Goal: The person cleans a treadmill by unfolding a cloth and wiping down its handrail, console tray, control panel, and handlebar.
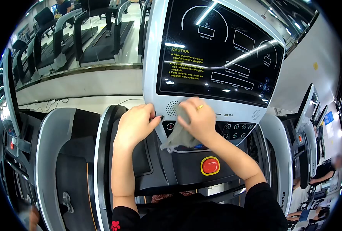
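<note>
A grey cloth (pixel 180 138) hangs bunched from my right hand (pixel 197 120), whose closed fingers press it against the lower panel of a treadmill console (pixel 151 73), by the left speaker holes (pixel 172 107). A gold ring (pixel 200 107) sits on one finger. My left hand (pixel 138 122) is closed around the console's lower left edge, with the thumb on the front and some fingertips hidden. Above both hands is the dark glossy display (pixel 217 50) with yellow caution text. The cloth and right hand cover part of the button strip (pixel 236 131).
A red stop button (pixel 210 166) in a yellow ring lies below the console. Neighbouring treadmills stand left (pixel 49 146) and right (pixel 309 111). Behind a ledge (pixel 82 71), more treadmills (pixel 105 42) and people show. Another person's shoe (pixel 67 202) is on the left treadmill; a person (pixel 327 173) is at far right.
</note>
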The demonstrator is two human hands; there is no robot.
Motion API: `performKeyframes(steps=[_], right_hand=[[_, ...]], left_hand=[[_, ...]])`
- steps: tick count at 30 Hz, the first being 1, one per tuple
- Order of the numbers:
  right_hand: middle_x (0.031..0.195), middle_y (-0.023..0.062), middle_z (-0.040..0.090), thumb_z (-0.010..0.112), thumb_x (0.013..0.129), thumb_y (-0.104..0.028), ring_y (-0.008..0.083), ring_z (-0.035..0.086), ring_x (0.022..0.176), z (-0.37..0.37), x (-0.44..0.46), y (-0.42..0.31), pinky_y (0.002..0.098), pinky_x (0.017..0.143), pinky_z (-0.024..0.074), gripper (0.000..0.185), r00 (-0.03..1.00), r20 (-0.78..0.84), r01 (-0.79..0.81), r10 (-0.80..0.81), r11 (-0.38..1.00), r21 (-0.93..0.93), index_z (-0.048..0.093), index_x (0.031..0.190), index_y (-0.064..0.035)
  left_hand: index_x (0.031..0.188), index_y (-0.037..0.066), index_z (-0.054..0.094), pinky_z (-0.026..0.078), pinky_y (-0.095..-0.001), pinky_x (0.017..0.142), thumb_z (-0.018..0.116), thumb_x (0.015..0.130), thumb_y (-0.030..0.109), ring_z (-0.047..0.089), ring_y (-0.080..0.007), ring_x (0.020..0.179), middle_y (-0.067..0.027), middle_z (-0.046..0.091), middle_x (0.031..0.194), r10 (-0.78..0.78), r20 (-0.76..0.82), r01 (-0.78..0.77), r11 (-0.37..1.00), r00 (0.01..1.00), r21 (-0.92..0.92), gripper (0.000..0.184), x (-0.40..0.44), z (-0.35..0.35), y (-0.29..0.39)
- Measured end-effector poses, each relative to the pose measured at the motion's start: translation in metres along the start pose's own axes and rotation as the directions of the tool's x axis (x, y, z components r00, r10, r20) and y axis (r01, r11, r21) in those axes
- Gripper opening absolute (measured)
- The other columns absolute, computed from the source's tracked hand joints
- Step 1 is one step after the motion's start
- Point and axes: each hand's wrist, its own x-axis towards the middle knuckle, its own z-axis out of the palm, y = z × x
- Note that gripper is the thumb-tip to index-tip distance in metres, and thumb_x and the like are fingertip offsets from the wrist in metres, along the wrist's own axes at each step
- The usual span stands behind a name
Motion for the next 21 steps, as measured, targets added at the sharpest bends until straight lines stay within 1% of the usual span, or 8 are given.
performKeyframes(steps=[2,6,8,12,14,17,19,21], right_hand=[[0.091,0.0030,0.054,0.076,0.055,-0.019,0.0225,0.056,0.080,0.000,0.000,-0.002,0.0331,0.064,0.0467,0.044,0.998,-0.007,-0.058,0.058,0.998,0.004,0.057,0.093,-0.0114],[0.092,0.0029,0.054,0.077,0.056,-0.019,0.0225,0.056,0.081,-0.002,-0.006,-0.009,0.0333,0.065,0.0462,0.045,0.993,0.106,0.056,-0.054,0.998,-0.009,0.056,0.095,-0.0119],[0.093,0.0031,0.054,0.076,0.056,-0.019,0.0225,0.056,0.083,-0.004,-0.004,-0.006,0.0334,0.066,0.0459,0.045,0.989,0.140,0.049,-0.048,0.999,-0.005,0.056,0.096,-0.0121],[0.093,0.0064,0.058,0.077,0.055,-0.014,0.0265,0.059,0.084,-0.003,-0.001,-0.008,0.0355,0.068,0.0487,0.044,0.992,0.057,-0.112,0.113,0.994,-0.010,0.058,0.094,-0.0096],[0.091,0.0070,0.058,0.078,0.056,-0.014,0.0263,0.059,0.082,-0.001,-0.007,-0.012,0.0357,0.068,0.0488,0.041,0.988,0.144,0.046,-0.046,0.999,-0.001,0.058,0.091,-0.0088],[0.092,0.0082,0.058,0.077,0.057,-0.013,0.0269,0.059,0.082,-0.003,-0.006,-0.003,0.0358,0.069,0.0486,0.040,0.978,0.182,0.100,-0.102,0.995,0.021,0.057,0.091,-0.0083],[0.092,0.0068,0.057,0.077,0.057,-0.015,0.0261,0.058,0.081,-0.001,-0.002,0.009,0.0363,0.065,0.0470,0.044,0.997,-0.005,-0.072,0.072,0.997,-0.003,0.057,0.095,-0.0091],[0.093,0.0076,0.058,0.077,0.057,-0.015,0.0267,0.058,0.083,-0.001,-0.005,0.003,0.0363,0.067,0.0475,0.044,0.998,0.056,-0.017,0.017,1.000,-0.007,0.057,0.096,-0.0089]], left_hand=[[0.072,0.000,0.055,0.045,-0.0373,0.062,0.064,0.076,0.019,0.059,-0.0302,0.069,-0.0141,0.059,0.071,0.001,-0.002,-0.001,1.000,1.000,-0.021,0.021,0.000,0.001,-0.002],[0.072,0.000,0.056,0.046,-0.0380,0.063,0.063,0.076,0.018,0.059,-0.0306,0.070,-0.0140,0.060,0.072,-0.008,-0.009,0.008,1.000,1.000,-0.002,0.020,-0.001,0.002,0.002],[0.075,0.001,0.056,0.046,-0.0386,0.064,0.063,0.076,0.017,0.059,-0.0307,0.071,-0.0136,0.060,0.073,0.086,-0.087,-0.078,0.993,0.992,0.087,0.017,-0.003,0.005,0.003],[0.080,0.004,0.056,0.047,-0.0387,0.066,0.063,0.076,0.017,0.060,-0.0293,0.074,-0.0109,0.060,0.074,0.190,-0.073,-0.195,0.978,0.979,-0.067,0.015,-0.001,0.008,0.011],[0.079,0.005,0.056,0.047,-0.0386,0.066,0.063,0.076,0.018,0.060,-0.0283,0.076,-0.0097,0.060,0.074,0.199,-0.084,-0.202,0.979,0.976,-0.029,0.015,0.000,0.013,0.011],[0.078,0.006,0.056,0.047,-0.0388,0.066,0.063,0.076,0.018,0.060,-0.0279,0.077,-0.0091,0.060,0.074,0.179,-0.075,-0.182,0.983,0.981,-0.036,0.014,-0.001,0.010,0.010],[0.078,0.007,0.056,0.047,-0.0393,0.066,0.062,0.075,0.018,0.060,-0.0281,0.076,-0.0089,0.060,0.074,0.181,-0.098,-0.185,0.982,0.979,-0.036,0.013,-0.001,0.009,0.006],[0.078,0.008,0.057,0.048,-0.0405,0.066,0.062,0.074,0.017,0.060,-0.0291,0.076,-0.0087,0.061,0.075,0.198,-0.100,-0.200,0.980,0.975,-0.014,0.011,0.001,0.011,0.004]])
